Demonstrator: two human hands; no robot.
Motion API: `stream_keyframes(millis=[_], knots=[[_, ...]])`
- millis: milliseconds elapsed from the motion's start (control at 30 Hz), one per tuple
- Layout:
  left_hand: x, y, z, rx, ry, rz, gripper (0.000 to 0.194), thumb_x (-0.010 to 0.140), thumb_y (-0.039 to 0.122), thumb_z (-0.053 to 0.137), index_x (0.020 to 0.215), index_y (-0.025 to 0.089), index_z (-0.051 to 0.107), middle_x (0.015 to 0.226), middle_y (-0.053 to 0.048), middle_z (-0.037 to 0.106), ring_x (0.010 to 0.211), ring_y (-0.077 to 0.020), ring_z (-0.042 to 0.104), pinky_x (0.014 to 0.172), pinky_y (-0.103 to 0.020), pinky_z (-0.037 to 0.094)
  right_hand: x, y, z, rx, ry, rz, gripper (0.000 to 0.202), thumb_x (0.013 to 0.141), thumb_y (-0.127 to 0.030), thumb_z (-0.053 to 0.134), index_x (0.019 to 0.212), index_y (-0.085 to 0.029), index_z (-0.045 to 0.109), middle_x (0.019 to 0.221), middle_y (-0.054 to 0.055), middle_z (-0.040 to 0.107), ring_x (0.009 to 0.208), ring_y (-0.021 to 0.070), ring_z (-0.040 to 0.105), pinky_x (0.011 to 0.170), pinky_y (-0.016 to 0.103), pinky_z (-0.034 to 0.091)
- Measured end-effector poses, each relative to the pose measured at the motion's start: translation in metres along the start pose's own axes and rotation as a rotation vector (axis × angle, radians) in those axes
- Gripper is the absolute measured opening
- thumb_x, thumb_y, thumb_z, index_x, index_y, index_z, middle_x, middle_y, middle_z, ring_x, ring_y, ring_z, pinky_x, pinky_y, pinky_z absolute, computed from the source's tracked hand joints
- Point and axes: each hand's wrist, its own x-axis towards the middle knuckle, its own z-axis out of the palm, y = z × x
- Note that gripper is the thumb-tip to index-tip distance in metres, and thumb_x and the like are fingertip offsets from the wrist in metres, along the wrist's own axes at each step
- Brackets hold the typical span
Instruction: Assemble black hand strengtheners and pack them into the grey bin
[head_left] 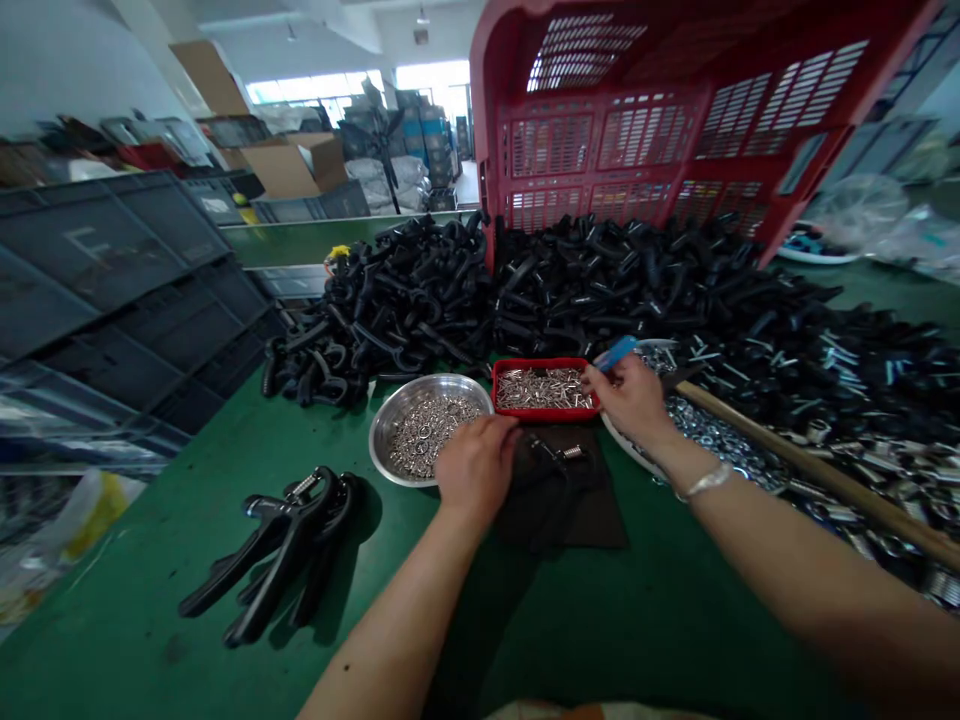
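Note:
My left hand (476, 465) is at the right rim of a round steel bowl (382, 455) of small metal parts. Its fingers are pressed together, and what they hold, if anything, is hidden. My right hand (634, 400) is closed around a blue-handled tool (619, 352), with its fingertips at the right end of a red tray (547, 414) of metal pins. Below the tray, a black hand grip (559, 490) with a coil spring (572, 452) lies on a dark mat (604, 525). Several assembled black hand grips (292, 540) rest together at the left.
Black handles (420, 300) are heaped across the back, some spilling from a tipped red crate (555, 140). Grey crates (112, 260) are stacked at the left. A wooden stick (817, 470) slants across loose metal parts and springs (900, 480) at the right.

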Motion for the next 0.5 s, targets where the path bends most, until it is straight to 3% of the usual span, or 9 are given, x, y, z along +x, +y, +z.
stream_keyframes(millis=[100,200,333,433,500], knots=[[0.019,-0.024,-0.021,0.185,-0.233,-0.247,0.029,0.077,0.043,0.049,0.098,0.029,0.064,0.103,-0.007,0.062,0.092,-0.0258,0.057,0.076,-0.037,0.044,0.034,0.005,0.000,-0.392,-0.144,-0.055,0.019,0.075,-0.033,0.051,0.076,-0.015,0.056,0.073,0.009,0.064,0.072,0.0204,0.061,0.064,0.030,0.045],[0.032,-0.042,-0.023,0.197,-0.413,-0.283,0.026,0.069,0.042,0.057,0.091,0.031,0.066,0.099,-0.006,0.064,0.090,-0.0268,0.058,0.075,-0.039,0.043,0.043,0.000,0.000,-0.455,-0.216,-0.067,0.015,0.069,-0.031,0.057,0.065,-0.016,0.059,0.068,0.009,0.064,0.069,0.0227,0.060,0.063,0.032,0.044],[0.033,-0.047,-0.013,0.149,-0.377,-0.278,0.020,0.074,0.040,0.052,0.085,0.031,0.066,0.095,-0.004,0.066,0.088,-0.0253,0.059,0.074,-0.038,0.043,0.023,-0.034,0.012,-0.467,-0.304,-0.191,0.022,0.077,-0.033,0.048,0.083,-0.018,0.063,0.081,0.007,0.066,0.076,0.0194,0.060,0.066,0.029,0.044],[0.031,-0.049,-0.011,0.109,-0.309,-0.296,0.022,0.076,0.042,0.050,0.088,0.032,0.065,0.093,-0.003,0.066,0.085,-0.0233,0.060,0.072,-0.035,0.044,0.006,-0.074,0.034,-0.448,-0.499,-0.403,0.021,0.079,-0.032,0.048,0.090,-0.026,0.065,0.092,0.000,0.066,0.086,0.0147,0.059,0.073,0.024,0.043],[0.030,-0.052,-0.013,0.102,-0.253,-0.315,0.022,0.076,0.041,0.049,0.090,0.033,0.064,0.094,-0.002,0.066,0.085,-0.0224,0.060,0.070,-0.033,0.044,0.000,-0.098,0.052,-0.496,-0.585,-0.472,0.021,0.078,-0.027,0.049,0.089,-0.023,0.066,0.096,0.005,0.065,0.090,0.0185,0.058,0.075,0.027,0.044]])
